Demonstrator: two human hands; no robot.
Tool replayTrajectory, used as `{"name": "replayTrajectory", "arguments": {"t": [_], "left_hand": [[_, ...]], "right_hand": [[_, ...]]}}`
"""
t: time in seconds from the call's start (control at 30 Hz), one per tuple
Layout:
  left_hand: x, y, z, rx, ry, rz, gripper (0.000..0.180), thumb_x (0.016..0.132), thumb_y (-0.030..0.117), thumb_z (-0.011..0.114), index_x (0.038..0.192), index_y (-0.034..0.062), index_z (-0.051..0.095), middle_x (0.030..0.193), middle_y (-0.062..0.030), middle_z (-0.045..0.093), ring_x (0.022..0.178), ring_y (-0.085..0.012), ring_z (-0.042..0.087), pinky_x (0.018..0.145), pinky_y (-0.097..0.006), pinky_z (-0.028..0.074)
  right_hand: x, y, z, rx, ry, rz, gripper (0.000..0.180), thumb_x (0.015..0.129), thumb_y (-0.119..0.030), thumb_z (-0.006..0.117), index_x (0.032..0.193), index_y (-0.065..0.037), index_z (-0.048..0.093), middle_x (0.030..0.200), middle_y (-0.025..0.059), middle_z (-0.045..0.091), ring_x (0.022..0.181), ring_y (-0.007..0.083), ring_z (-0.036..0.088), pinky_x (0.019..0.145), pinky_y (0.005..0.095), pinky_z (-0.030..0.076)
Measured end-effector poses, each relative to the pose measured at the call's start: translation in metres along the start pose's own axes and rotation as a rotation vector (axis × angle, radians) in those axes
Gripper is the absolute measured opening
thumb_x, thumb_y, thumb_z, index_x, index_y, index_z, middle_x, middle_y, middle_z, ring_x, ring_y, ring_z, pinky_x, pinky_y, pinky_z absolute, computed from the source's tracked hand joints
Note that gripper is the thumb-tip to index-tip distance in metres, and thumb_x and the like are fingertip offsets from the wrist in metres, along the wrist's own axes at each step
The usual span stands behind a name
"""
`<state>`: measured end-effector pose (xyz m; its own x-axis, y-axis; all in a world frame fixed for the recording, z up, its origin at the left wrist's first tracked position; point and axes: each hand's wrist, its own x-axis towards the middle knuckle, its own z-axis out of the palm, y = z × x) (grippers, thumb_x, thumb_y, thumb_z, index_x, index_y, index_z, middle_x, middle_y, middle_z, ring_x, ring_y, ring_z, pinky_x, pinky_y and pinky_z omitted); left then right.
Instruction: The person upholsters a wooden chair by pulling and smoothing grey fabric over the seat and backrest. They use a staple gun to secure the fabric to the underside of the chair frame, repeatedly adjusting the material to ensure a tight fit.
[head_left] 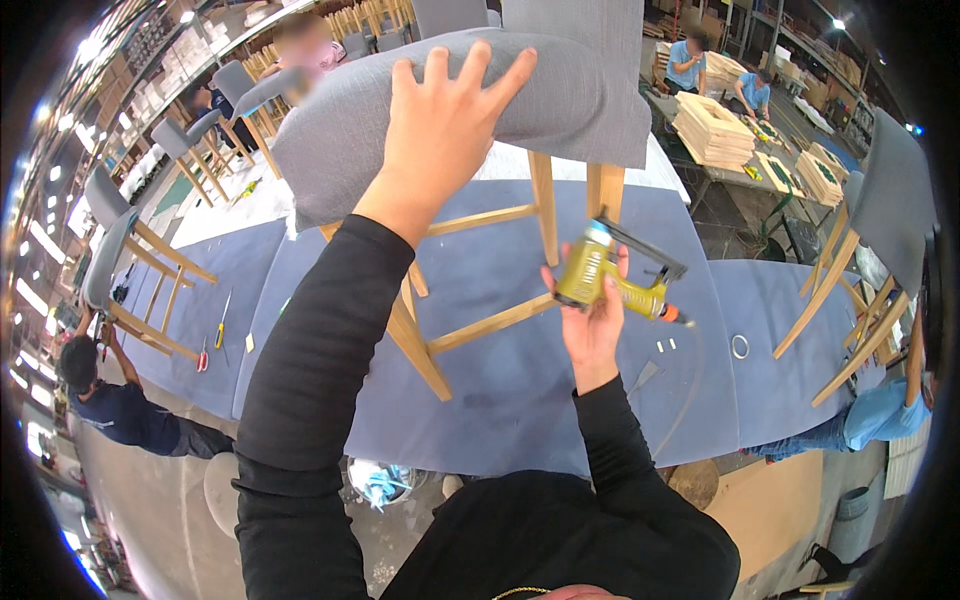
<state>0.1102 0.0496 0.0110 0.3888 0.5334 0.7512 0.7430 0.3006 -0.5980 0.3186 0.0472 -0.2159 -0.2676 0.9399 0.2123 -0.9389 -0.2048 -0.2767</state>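
While the left hand [445, 120] lies spread wide and flat on the grey upholstered seat of a chair [350, 140], fingers fanned over the fabric, the right hand [592, 322] is closed around a yellow-green pneumatic staple gun [612, 277], held just right of the chair's wooden legs [500, 320]. The chair stands on a blue padded workbench [520, 400], its seat tipped toward the far side and its light wooden frame showing beneath. The gun's dark magazine slants to the right, and an orange fitting sits at the near right end of the tool. Both forearms wear black sleeves.

On the bench, right of the gun, lie a small metal ring [740, 346] and a few pale scraps. At the left end of the bench rest hand tools, one with red handles [203, 356]. Another grey chair [880, 240] stands at the right edge, and more chairs line the far left. A person in a dark shirt [110, 400] crouches at the near left. Stacks of wooden frames [712, 130] sit on a far right table, with people in blue shirts beside them.
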Motion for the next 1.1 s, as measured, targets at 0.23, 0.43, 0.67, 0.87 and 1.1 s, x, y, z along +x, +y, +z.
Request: {"name": "replayTrajectory", "arguments": {"t": [0.23, 0.43, 0.67, 0.87, 1.1], "left_hand": [[-0.002, 0.003, -0.006, 0.026, -0.019, 0.014, 0.098, 0.069, 0.031, 0.087, 0.155, 0.0353, 0.040, 0.133, -0.0037, 0.057, 0.113, -0.0298, 0.059, 0.083, -0.046, 0.045], [0.000, 0.007, -0.017, -0.027, -0.033, 0.003, 0.091, 0.073, 0.016, 0.079, 0.154, 0.0344, 0.042, 0.133, -0.0051, 0.058, 0.112, -0.0312, 0.059, 0.082, -0.048, 0.046], [0.003, 0.013, -0.026, -0.027, -0.032, -0.004, 0.083, 0.079, 0.010, 0.070, 0.154, 0.0340, 0.042, 0.134, -0.0064, 0.057, 0.112, -0.0321, 0.060, 0.085, -0.050, 0.047], [0.002, 0.011, -0.031, -0.030, -0.056, -0.004, 0.082, 0.080, 0.010, 0.069, 0.154, 0.0328, 0.043, 0.133, -0.0064, 0.057, 0.114, -0.0316, 0.058, 0.088, -0.051, 0.046], [-0.008, 0.011, -0.041, -0.069, -0.094, -0.033, 0.076, 0.083, 0.015, 0.066, 0.154, 0.0312, 0.043, 0.136, -0.0077, 0.054, 0.114, -0.0324, 0.057, 0.093, -0.055, 0.044]], "right_hand": [[0.030, 0.018, 0.074, -1.111, -0.333, -0.451, 0.042, 0.097, -0.007, 0.066, 0.137, -0.001, 0.055, 0.133, 0.0098, 0.059, 0.126, 0.0186, 0.053, 0.109, 0.0341, 0.041], [0.016, 0.031, 0.094, -0.962, -0.236, -0.145, 0.039, 0.099, -0.014, 0.066, 0.135, -0.002, 0.055, 0.128, 0.0081, 0.061, 0.118, 0.0158, 0.056, 0.104, 0.0310, 0.044], [0.019, 0.035, 0.095, -1.017, -0.165, -0.219, 0.020, 0.099, -0.007, 0.063, 0.117, 0.000, 0.063, 0.101, 0.0025, 0.066, 0.090, 0.0095, 0.058, 0.081, 0.0274, 0.050], [0.022, 0.036, 0.096, -0.922, -0.303, -0.376, 0.030, 0.096, 0.000, 0.061, 0.125, -0.003, 0.057, 0.122, 0.0057, 0.057, 0.112, 0.0151, 0.055, 0.100, 0.0303, 0.045], [-0.002, 0.020, 0.060, -1.022, -0.202, -0.461, 0.045, 0.095, 0.001, 0.062, 0.138, -0.006, 0.051, 0.134, 0.0082, 0.056, 0.127, 0.0185, 0.052, 0.111, 0.0361, 0.040]]}}
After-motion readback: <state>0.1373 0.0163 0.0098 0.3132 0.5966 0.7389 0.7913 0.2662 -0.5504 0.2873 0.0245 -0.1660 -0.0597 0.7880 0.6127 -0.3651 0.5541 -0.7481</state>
